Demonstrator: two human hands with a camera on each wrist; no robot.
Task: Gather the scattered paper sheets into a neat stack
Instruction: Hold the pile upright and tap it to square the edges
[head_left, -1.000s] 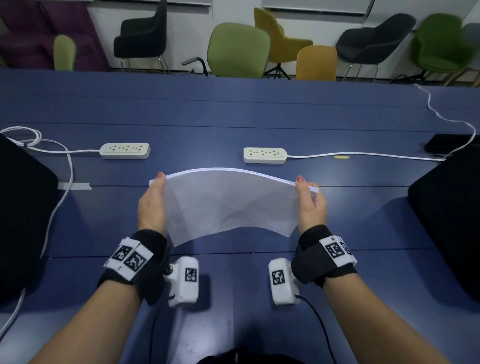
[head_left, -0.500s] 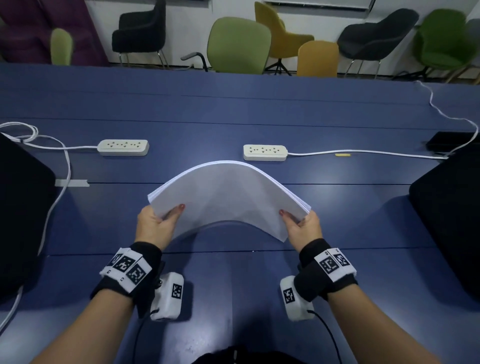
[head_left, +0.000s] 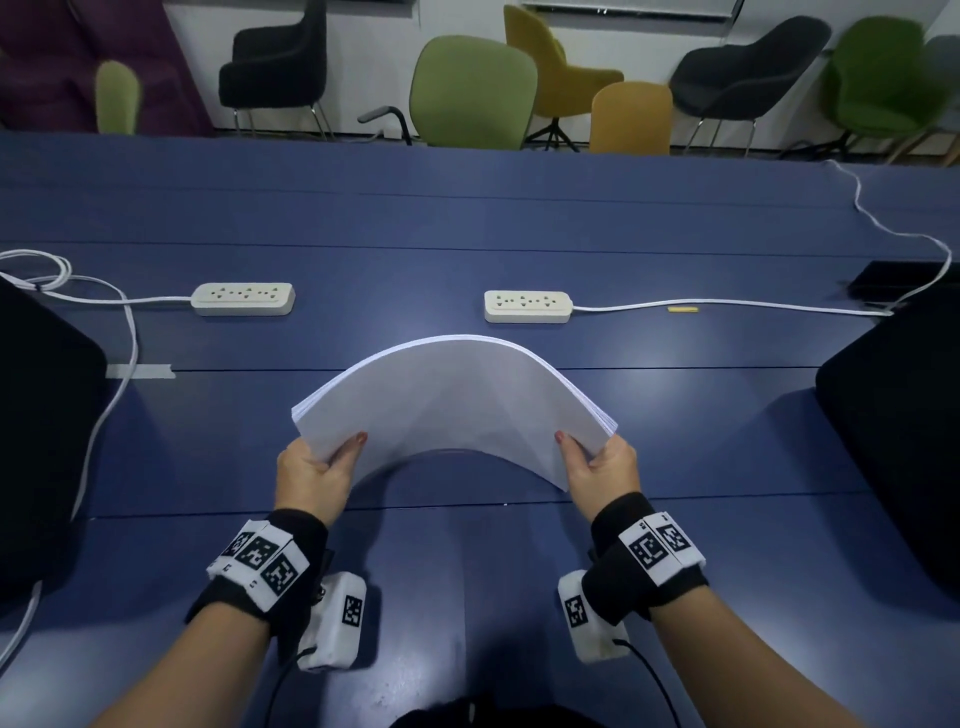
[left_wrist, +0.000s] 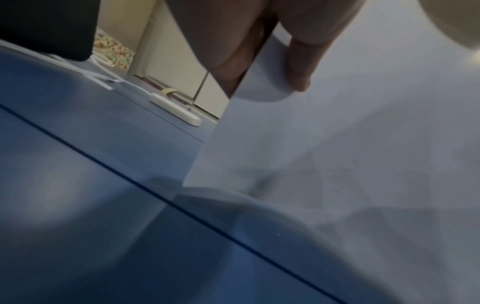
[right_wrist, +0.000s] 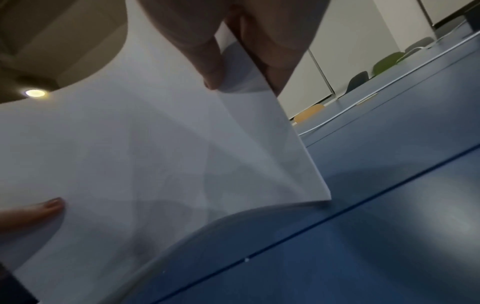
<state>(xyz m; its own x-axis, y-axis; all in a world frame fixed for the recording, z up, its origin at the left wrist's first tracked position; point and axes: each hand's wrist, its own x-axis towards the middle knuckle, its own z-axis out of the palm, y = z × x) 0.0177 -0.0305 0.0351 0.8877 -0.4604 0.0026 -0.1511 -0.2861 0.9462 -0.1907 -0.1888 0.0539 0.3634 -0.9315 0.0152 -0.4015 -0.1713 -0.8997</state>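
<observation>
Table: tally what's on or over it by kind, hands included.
Paper stack, bowed upward, held at both ends: 1
Hands, left hand and right hand: 2
Power strips: 2
Small yellow item: 1
Tape strip: 1
Total: 7

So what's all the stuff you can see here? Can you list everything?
paper: one stack, white, bowed upward above the table, held at both ends
table: one, blue
power strips: two, cream, mid-table, left and right
cables: white, running from the strips
tape: one strip, grey, left on table
chairs: several, green, black, yellow, behind the table
wristbands: two, black with markers
hands: two, left and right, each pinching a paper end
</observation>
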